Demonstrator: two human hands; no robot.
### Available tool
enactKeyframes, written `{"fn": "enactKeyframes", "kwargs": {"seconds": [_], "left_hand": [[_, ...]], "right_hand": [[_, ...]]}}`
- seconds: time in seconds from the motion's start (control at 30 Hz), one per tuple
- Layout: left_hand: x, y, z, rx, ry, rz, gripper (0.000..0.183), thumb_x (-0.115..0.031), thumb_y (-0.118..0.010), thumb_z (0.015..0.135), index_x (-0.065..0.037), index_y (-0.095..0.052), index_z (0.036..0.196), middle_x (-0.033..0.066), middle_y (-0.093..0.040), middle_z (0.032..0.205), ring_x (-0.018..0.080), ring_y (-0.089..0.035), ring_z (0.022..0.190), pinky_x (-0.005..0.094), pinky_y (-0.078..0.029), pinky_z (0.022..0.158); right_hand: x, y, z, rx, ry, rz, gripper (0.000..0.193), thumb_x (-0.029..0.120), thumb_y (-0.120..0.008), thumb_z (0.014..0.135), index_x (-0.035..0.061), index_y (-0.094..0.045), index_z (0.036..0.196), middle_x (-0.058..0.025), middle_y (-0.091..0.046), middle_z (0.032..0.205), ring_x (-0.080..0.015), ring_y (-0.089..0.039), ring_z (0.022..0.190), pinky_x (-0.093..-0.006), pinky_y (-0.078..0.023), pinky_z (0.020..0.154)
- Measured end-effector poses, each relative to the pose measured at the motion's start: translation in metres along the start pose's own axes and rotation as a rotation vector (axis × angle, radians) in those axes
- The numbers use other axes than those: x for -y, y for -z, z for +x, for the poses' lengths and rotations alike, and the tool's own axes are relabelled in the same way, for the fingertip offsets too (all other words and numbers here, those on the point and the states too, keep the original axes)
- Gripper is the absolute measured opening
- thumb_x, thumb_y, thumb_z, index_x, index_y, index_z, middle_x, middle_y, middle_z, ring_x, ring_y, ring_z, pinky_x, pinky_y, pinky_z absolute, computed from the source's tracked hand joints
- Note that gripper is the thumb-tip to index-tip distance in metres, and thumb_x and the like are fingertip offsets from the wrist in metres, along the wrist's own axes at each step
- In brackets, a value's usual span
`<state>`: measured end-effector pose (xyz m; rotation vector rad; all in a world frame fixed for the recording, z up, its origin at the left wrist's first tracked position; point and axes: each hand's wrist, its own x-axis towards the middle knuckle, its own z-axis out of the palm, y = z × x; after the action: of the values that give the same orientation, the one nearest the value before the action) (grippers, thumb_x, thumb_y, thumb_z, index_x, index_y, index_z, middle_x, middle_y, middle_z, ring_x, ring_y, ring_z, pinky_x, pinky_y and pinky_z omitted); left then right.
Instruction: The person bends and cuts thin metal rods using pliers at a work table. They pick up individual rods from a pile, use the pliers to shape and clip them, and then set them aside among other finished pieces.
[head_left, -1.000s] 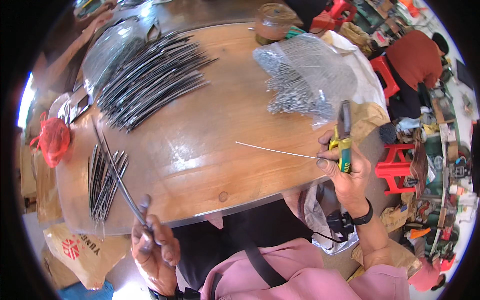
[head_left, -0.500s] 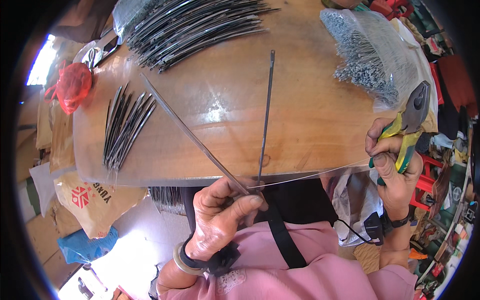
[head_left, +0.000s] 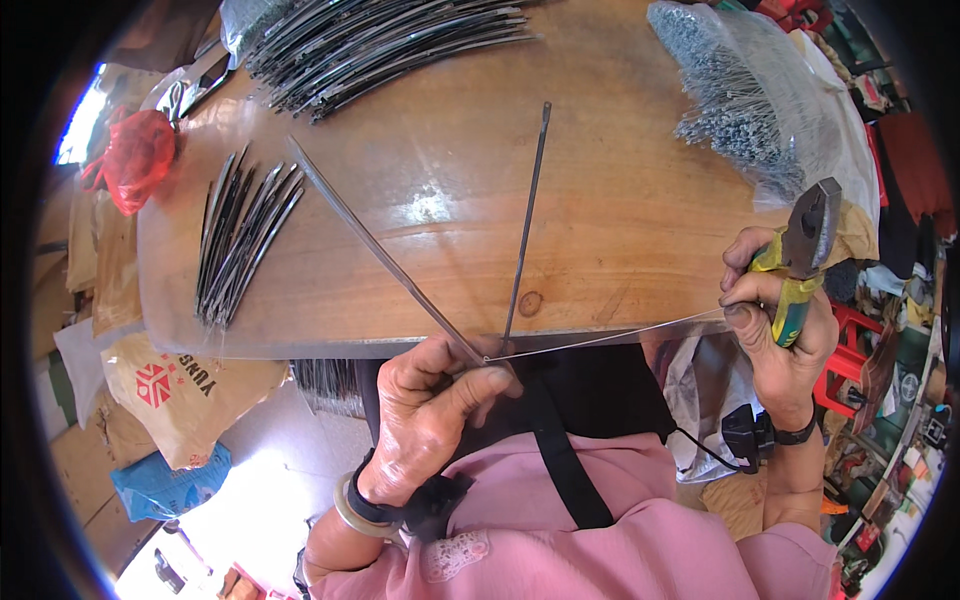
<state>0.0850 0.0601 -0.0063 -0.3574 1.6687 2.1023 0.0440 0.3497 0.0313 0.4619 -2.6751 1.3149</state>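
My left hand [head_left: 425, 415], at the table's near edge, is closed on the lower end of a long flat dark strip [head_left: 375, 248] that slants up to the left. A thinner dark rod [head_left: 530, 215] with a small flattened tip rises from beside the same fingers; its lower end is partly hidden. From the left fingertips a thin wire [head_left: 610, 337] runs taut to my right hand [head_left: 785, 330], whose thumb and finger pinch its other end. That hand also holds pliers [head_left: 812, 228] with yellow and green handles, jaws pointing up. Whether the jaws touch anything cannot be seen; no wire shows in them.
Dark strips lie in a large pile [head_left: 390, 50] at the far side of the wooden table [head_left: 630, 220] and a small bunch [head_left: 245, 240] at left. A plastic bag of thin wires [head_left: 740, 110] lies far right. A red bag [head_left: 138, 160] sits at the left edge.
The pliers have turned in my right hand, their jaws swinging leftward and lower. Both hands have shifted slightly left, and the wire stays stretched between them.
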Motion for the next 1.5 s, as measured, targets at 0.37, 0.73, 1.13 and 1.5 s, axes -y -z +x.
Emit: {"fn": "enactKeyframes", "kwargs": {"seconds": [0.37, 0.73, 1.13, 1.5], "left_hand": [[-0.009, -0.007, 0.007, 0.209, 0.098, 0.326, 0.006, 0.0, -0.064, 0.087, 0.0, -0.063, 0.093, 0.0007, -0.061, 0.07, 0.0056, -0.051, 0.063, 0.0225, -0.045, 0.058], [-0.017, -0.006, -0.005, 0.335, 0.173, 0.321, 0.011, -0.004, -0.057, 0.095, 0.001, -0.059, 0.104, -0.0006, -0.058, 0.074, 0.0061, -0.05, 0.07, 0.0222, -0.043, 0.064], [0.006, -0.006, -0.006, 0.248, 0.223, 0.109, 0.004, -0.003, -0.057, 0.092, -0.004, -0.059, 0.095, 0.0009, -0.058, 0.072, 0.0084, -0.052, 0.063, 0.0222, -0.041, 0.058], [0.011, -0.013, -0.009, 0.268, -0.035, 0.231, 0.005, 0.002, -0.057, 0.092, 0.0, -0.059, 0.096, 0.001, -0.056, 0.071, 0.0085, -0.051, 0.064, 0.0239, -0.044, 0.06]], "right_hand": [[-0.001, -0.029, 0.007, 0.073, 0.048, 0.132, 0.027, -0.001, -0.072, 0.076, -0.0038, -0.061, 0.1, -0.0138, -0.062, 0.098, -0.0253, -0.063, 0.073, -0.0316, -0.05, 0.064], [0.017, -0.045, 0.006, 0.197, -0.059, 0.284, 0.03, 0.003, -0.074, 0.079, 0.0, -0.058, 0.104, -0.0071, -0.063, 0.083, -0.0187, -0.063, 0.073, -0.0299, -0.05, 0.066], [0.02, -0.045, 0.005, 0.133, -0.061, 0.279, 0.019, 0.005, -0.076, 0.073, 0.0008, -0.07, 0.091, -0.0126, -0.063, 0.096, -0.029, -0.065, 0.078, -0.0357, -0.051, 0.067], [-0.001, -0.044, -0.005, 0.203, -0.283, 0.46, 0.013, 0.008, -0.077, 0.076, 0.0019, -0.072, 0.086, -0.0099, -0.063, 0.091, -0.0253, -0.066, 0.074, -0.033, -0.051, 0.066]]}}
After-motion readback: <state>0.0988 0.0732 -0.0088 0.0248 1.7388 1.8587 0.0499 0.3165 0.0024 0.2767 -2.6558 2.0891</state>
